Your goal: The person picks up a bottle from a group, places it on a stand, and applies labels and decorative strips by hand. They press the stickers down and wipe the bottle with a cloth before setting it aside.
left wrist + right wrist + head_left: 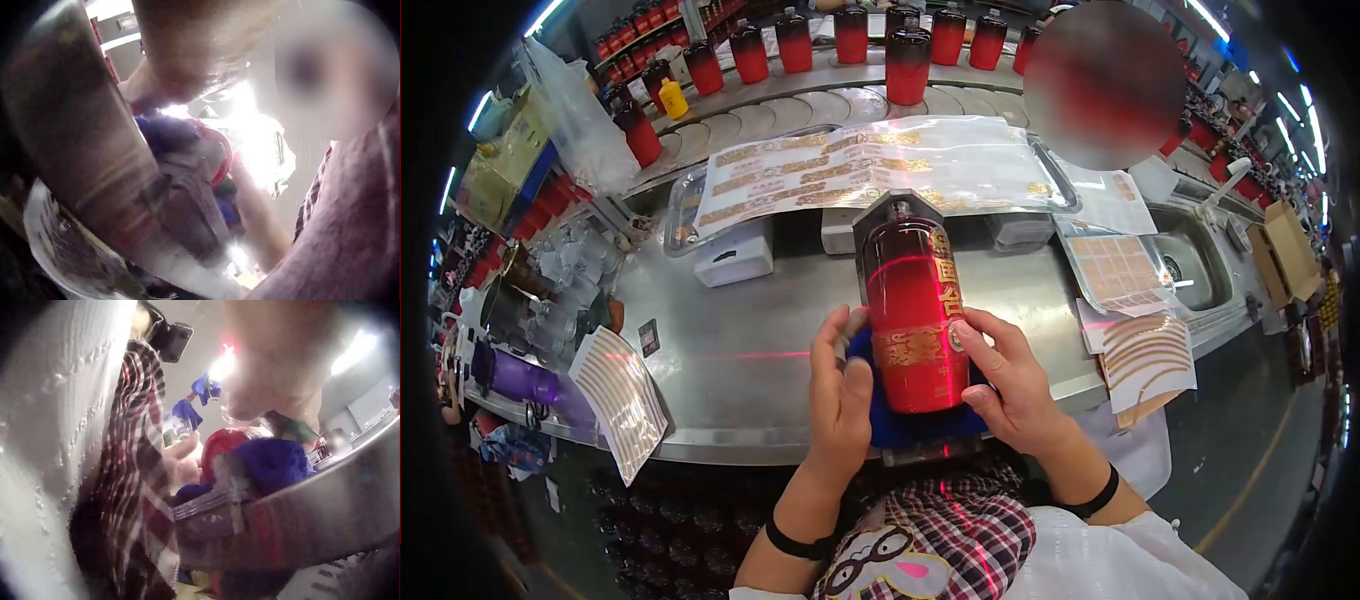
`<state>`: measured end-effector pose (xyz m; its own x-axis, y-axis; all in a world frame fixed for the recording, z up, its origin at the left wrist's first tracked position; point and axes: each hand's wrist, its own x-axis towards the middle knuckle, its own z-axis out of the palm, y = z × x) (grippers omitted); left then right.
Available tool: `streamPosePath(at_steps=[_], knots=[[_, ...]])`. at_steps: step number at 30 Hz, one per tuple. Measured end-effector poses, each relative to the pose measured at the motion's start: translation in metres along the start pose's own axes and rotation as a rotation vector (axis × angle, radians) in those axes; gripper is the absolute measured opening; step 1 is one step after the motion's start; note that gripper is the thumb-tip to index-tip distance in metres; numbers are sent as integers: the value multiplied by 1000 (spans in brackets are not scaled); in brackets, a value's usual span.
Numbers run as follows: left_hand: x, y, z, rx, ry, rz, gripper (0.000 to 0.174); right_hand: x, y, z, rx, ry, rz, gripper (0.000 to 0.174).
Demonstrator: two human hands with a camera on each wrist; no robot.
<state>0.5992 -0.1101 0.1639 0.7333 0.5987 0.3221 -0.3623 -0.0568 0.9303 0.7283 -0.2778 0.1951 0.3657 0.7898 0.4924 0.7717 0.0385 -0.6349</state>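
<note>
A red bottle [910, 285] with a dark shoulder and clear stopper lies tilted back on a blue cloth [884, 428] at the bench's front edge. Gold lettering and a gold band [910, 347] run over its side. My right hand [1018, 385] touches the bottle's right side, fingertips on the lettering near the band, thumb lower down. My left hand [840, 395] stands beside its left side, fingers relaxed and thumb up. In the right wrist view the bottle's red base [220, 450] shows by the blue cloth [275, 464], below the right hand [275, 359].
A clear tray [685, 212] bearing gold label sheets [870, 165] stands behind the bottle. More strip sheets lie left [622, 400] and right [1148, 355]. A sink [1200, 250] is at the right. Several red bottles line the conveyor [800, 100] at the back.
</note>
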Motion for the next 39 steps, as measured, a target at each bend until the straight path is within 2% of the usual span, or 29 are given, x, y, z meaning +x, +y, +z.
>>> streamPosePath(at_steps=[3,7,10,13,14,17,18,22,25,28,31,32,35,39], knots=[[9,2,11,-54,34,-161,58,0,-2,1,2,-5,27,51],[8,-5,13,-13,58,-171,58,-1,-2,3,17,7,53,49],[-2,12,11,543,126,207,58,0,-3,2,18,4,57,49],[-15,41,33,1051,-162,495,62,-1,-5,3,12,6,72,49],[-19,33,36,1082,-156,477,65,0,-5,2,8,6,74,49],[-21,24,24,1064,-54,381,69,0,-5,1,3,-6,70,49],[-24,15,18,1018,-32,377,75,-1,-5,1,5,-8,72,50],[-28,10,2,947,-68,249,82,1,-5,1,5,-14,63,50],[-24,28,14,1108,-135,313,87,-1,-4,1,14,-8,68,51],[-13,25,18,1085,-153,384,89,-1,-4,2,-8,-9,60,51],[-17,6,6,836,-152,295,90,0,-3,1,-68,16,11,51],[-19,2,3,558,-144,101,91,0,-3,1,-83,22,-8,51],[-21,11,4,827,-178,181,92,-2,0,0,-114,44,-44,50],[-10,18,11,1115,-193,422,94,-3,-2,2,-97,61,-29,50]])
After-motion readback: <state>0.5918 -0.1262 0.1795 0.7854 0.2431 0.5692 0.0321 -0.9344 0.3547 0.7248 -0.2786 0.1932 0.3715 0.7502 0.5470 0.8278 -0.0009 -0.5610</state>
